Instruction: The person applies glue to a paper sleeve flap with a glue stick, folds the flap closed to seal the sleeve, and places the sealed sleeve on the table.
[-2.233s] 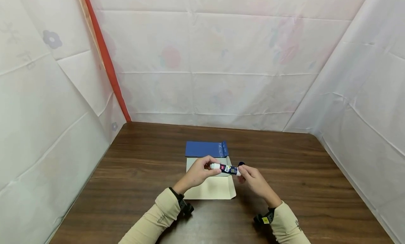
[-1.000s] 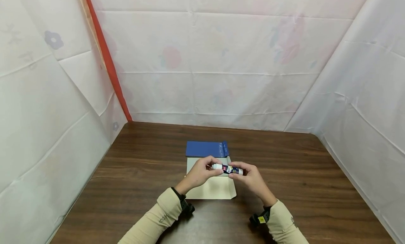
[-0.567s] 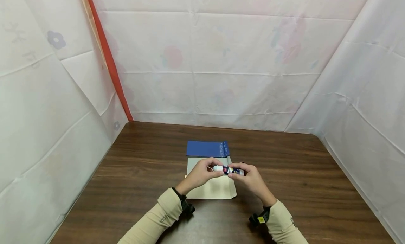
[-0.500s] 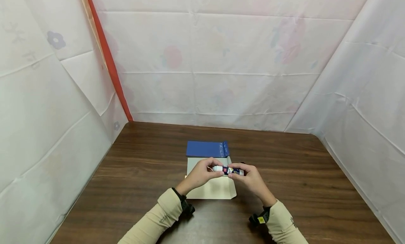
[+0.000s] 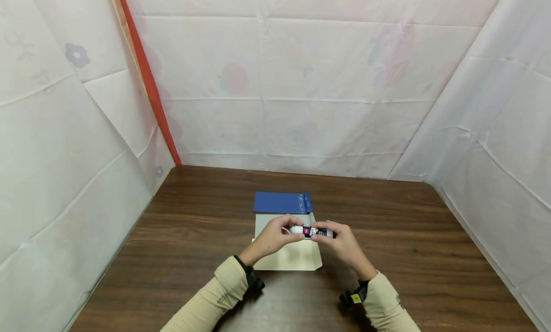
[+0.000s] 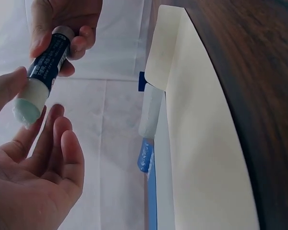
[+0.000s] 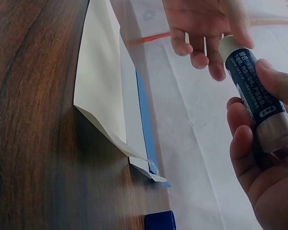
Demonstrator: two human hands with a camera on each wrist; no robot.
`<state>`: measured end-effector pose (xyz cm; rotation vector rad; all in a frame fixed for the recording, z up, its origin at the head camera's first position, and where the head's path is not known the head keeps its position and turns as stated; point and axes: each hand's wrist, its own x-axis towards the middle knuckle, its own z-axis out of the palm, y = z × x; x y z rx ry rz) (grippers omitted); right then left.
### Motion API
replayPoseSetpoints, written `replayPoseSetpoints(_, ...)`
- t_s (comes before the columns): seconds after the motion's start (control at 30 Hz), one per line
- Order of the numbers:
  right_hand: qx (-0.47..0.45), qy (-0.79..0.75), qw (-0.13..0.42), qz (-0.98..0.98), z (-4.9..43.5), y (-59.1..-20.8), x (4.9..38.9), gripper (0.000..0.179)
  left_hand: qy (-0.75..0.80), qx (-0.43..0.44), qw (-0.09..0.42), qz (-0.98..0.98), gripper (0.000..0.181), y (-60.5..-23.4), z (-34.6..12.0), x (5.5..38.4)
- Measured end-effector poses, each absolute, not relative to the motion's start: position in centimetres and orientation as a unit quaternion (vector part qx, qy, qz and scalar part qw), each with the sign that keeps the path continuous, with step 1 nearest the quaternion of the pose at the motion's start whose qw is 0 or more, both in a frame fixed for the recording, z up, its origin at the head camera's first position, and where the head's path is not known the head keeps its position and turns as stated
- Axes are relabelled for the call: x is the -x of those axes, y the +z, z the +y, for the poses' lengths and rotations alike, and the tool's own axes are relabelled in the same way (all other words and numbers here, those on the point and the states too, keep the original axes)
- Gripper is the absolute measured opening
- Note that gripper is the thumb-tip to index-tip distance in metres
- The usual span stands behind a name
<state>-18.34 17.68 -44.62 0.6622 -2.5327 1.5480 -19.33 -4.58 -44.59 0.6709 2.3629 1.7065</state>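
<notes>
Both hands hold an uncapped glue stick with a dark blue label, just above the paper. In the head view my left hand has thumb and fingers at its white left end; the left wrist view shows the thumb on the white collar and the other fingers spread. A pale green glue tip sticks out of that end. My right hand grips the body near the greyish base between thumb and curled fingers. Beneath lie a cream envelope, a pale grey one and a blue one, overlapping.
A dark blue cap stands on the wooden table near the envelopes' flap end. White printed sheets hang along the back and both sides, with a red strip at the left corner.
My right hand has shifted from the stick's far end to a grip further along its body. The left hand has moved slightly right. Over the last half second almost nothing changes.
</notes>
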Motion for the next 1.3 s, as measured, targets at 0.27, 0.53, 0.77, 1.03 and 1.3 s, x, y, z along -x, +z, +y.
replayPoseSetpoints(0.27,-0.211,0.524,0.043,-0.824,18.3,-44.5,18.6,0.024,0.566,-0.216,0.064,0.793,0.044,-44.7,-5.4,19.5)
replayPoseSetpoints(0.53,-0.196,0.522,0.048,-0.829,18.8,-44.4,18.7,0.025,0.531,-0.176,0.038,0.828,0.036,-44.7,-5.6,19.5)
replayPoseSetpoints(0.77,-0.207,0.486,0.079,-0.845,19.3,-44.6,18.8,0.023,0.472,-0.200,0.052,0.857,0.025,-45.1,-5.6,19.5)
replayPoseSetpoints(1.03,-0.213,0.439,0.089,-0.868,19.3,-44.6,18.9,0.023,0.401,-0.211,0.089,0.887,0.021,-45.4,-5.6,19.1)
replayPoseSetpoints(1.3,-0.224,0.414,0.085,-0.878,19.5,-45.1,19.1,0.023,0.351,-0.213,0.109,0.905,0.022,-45.8,-5.3,18.6)
